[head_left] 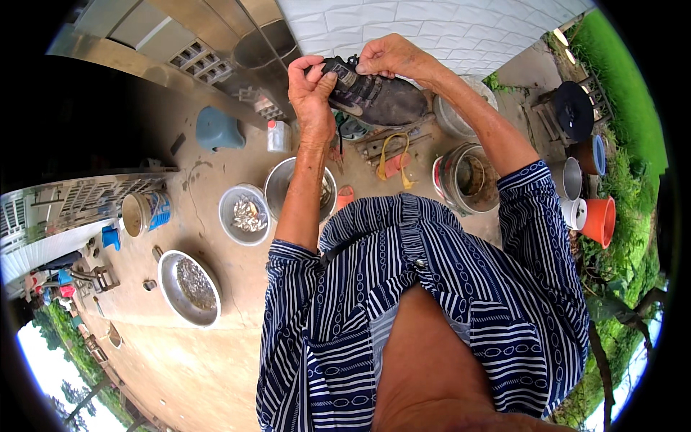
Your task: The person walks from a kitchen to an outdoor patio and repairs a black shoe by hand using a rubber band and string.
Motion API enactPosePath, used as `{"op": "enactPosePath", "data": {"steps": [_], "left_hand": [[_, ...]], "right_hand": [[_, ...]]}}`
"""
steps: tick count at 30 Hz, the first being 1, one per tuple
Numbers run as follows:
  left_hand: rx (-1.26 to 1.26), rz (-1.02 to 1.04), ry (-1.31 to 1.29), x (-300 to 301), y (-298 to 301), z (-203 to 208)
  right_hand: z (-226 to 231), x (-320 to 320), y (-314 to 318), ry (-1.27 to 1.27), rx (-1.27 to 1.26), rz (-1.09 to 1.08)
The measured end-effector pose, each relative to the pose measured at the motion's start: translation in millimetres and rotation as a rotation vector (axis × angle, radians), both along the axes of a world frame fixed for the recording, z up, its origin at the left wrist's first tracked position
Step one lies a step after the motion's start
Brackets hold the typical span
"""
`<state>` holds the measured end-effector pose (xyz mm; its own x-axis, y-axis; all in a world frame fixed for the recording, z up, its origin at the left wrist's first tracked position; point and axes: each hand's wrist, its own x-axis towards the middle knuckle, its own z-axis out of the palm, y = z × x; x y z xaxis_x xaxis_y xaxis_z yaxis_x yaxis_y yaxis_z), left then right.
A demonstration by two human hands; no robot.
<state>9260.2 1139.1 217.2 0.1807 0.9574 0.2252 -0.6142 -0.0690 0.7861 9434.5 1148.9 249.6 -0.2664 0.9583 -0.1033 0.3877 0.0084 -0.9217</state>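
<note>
Both hands hold shoe; metal bowl below holds small fish

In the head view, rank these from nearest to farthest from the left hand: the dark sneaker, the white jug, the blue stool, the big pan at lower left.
1. Dark sneaker, gripped by the left hand at its heel end.
2. White jug, just below and left of the hand.
3. Blue stool, further left.
4. Big pan, far down at lower left.
</note>
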Motion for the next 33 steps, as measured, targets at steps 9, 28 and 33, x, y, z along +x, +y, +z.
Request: {"op": "enactPosePath", "data": {"steps": [9, 28, 33], "left_hand": [[0.094, 0.060, 0.209, -3.7, -9.1, -6.4], [-0.446, 0.181, -0.144, 1.7, 21.0, -8.4], [-0.388, 0.186, -0.008, 9.8, 12.2, 6.4]], "right_hand": [[-3.4, -12.3, -9.5, 0.125, -0.051, -0.148], [-10.7, -16.5, -42.1, 0.133, 0.270, -0.407], [-12.8, -14.6, -45.0, -0.170, 0.476, -0.249]]}}
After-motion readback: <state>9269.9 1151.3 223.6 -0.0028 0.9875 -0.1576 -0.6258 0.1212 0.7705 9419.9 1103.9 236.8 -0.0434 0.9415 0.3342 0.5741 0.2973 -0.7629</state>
